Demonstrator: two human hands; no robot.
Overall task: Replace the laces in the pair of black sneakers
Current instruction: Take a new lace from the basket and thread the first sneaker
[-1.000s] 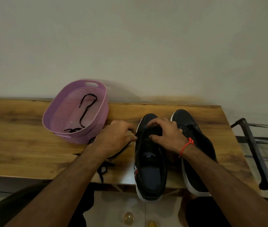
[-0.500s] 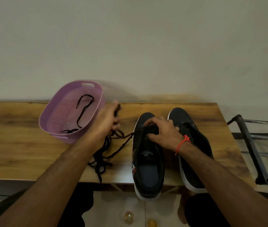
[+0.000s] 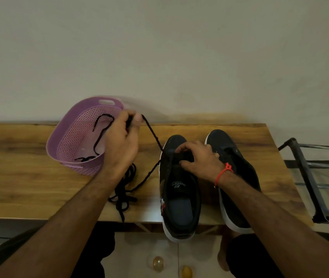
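Two black sneakers with white soles stand side by side on the wooden table, toes away from me: the left sneaker (image 3: 180,197) and the right sneaker (image 3: 238,171). My left hand (image 3: 122,141) is raised near the basket and pinches a black lace (image 3: 152,135), which runs taut down to the left sneaker's toe end. Slack lace lies piled on the table (image 3: 123,189). My right hand (image 3: 197,159), with a red thread at the wrist, presses on the left sneaker's tongue and eyelets.
A purple perforated basket (image 3: 73,145) stands on the table (image 3: 19,177) at the left with another black lace (image 3: 101,129) inside. A wall is close behind. A dark metal rack (image 3: 308,177) stands off the table's right edge.
My left hand has pulled the lace up and away from the left sneaker toward the basket, drawing it taut. My right hand has stayed on the sneaker.
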